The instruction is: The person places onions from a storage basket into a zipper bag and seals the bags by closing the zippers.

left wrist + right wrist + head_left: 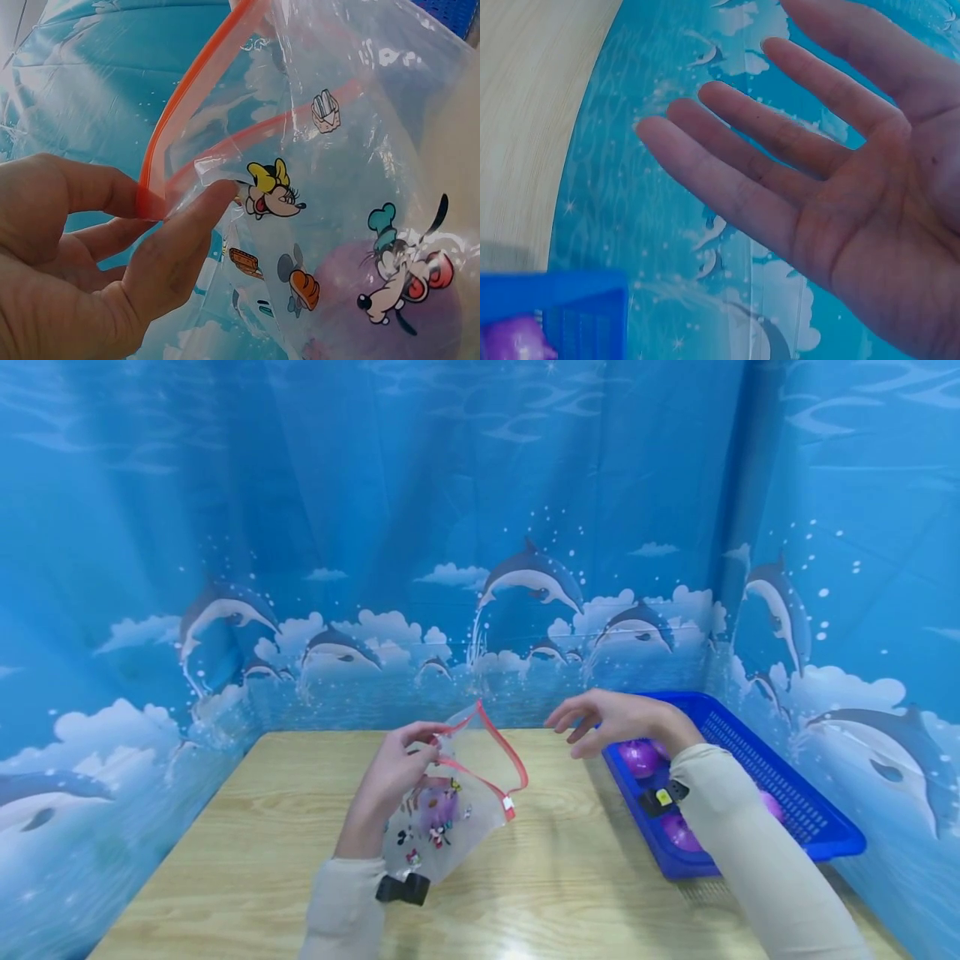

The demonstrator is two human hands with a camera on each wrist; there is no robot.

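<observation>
Head view: your left hand pinches the bag by its rim — a purple ball sits inside. Your right hand hangs flat and empty just right of the bag.

Bright, even light in all 3 views, seemingly from overhead; shadows soft, faint ones on the table by the sleeves and beside the basket. Head view bends outward toward 3 and 9 o'clock, w/ wide-angle stretch at the corners. Left wrist view: white glare streaks on the plastic bag near 1 o'clock; hand at 8 o'clock slightly soft. Right wrist view: hazy, washed pale; basket corner at 7 o'clock blurred.
</observation>
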